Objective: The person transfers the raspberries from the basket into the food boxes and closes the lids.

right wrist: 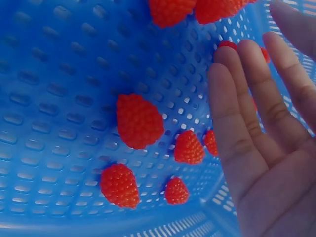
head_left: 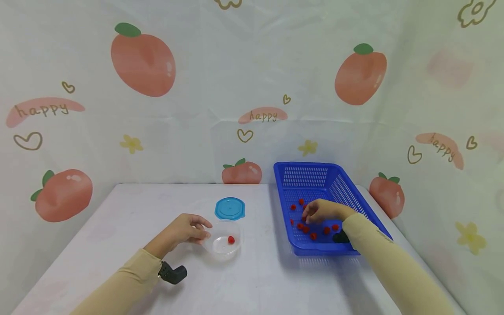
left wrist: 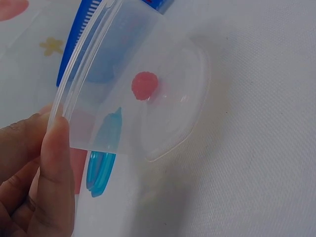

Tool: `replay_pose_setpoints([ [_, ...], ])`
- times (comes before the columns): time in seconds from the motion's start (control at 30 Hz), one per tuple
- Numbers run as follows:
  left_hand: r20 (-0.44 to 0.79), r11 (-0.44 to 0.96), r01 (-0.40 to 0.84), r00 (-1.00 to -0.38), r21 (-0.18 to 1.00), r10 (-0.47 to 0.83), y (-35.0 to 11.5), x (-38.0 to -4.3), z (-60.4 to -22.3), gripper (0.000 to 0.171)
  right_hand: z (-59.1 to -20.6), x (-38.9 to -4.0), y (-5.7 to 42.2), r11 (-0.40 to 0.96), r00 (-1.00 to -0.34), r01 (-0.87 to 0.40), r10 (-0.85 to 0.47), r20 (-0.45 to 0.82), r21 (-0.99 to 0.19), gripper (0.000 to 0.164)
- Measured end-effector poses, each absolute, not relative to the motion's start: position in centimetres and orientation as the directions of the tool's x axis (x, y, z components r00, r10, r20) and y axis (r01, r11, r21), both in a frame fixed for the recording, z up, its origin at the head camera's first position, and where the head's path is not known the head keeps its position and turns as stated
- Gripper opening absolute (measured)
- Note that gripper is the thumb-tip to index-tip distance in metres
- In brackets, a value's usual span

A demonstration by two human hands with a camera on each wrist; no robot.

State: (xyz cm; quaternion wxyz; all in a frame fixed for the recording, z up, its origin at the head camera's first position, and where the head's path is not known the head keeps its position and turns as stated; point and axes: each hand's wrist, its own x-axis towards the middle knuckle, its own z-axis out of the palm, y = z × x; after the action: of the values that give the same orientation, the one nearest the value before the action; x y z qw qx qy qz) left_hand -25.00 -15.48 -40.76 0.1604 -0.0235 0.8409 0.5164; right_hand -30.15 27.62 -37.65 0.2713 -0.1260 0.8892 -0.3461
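My left hand pinches the rim of a clear plastic tub between thumb and fingers. One red raspberry lies inside the tub, near its base. At the right, my right hand reaches down into a blue plastic basket. Its fingers are nearly straight in the right wrist view, with the thumb apart from them. Several raspberries lie scattered over the basket's perforated floor beside and beyond those fingers.
A blue lid lies on the white table just behind the tub. Raised slatted walls surround the basket floor. A fruit-printed cloth hangs behind the table. A black wrist device sticks out below the left sleeve.
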Motion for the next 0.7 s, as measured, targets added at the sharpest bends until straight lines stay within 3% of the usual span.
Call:
replay_pose_setpoints([
  [0.33, -0.294, 0.469, -0.203, -0.947, 0.859, 0.129, -15.6, -25.0, -40.9, 0.030, -37.7, -30.1, 26.6, 0.830, -0.806, -0.037, -0.353, -0.474, -0.556, 0.017],
  [0.7, -0.295, 0.473, -0.204, -0.947, 0.857, 0.127, -15.5, -25.1, -40.9, 0.031, -38.6, -30.2, 26.6, 0.871, -0.803, 0.011, -0.285, -0.523, -0.492, 0.014],
])
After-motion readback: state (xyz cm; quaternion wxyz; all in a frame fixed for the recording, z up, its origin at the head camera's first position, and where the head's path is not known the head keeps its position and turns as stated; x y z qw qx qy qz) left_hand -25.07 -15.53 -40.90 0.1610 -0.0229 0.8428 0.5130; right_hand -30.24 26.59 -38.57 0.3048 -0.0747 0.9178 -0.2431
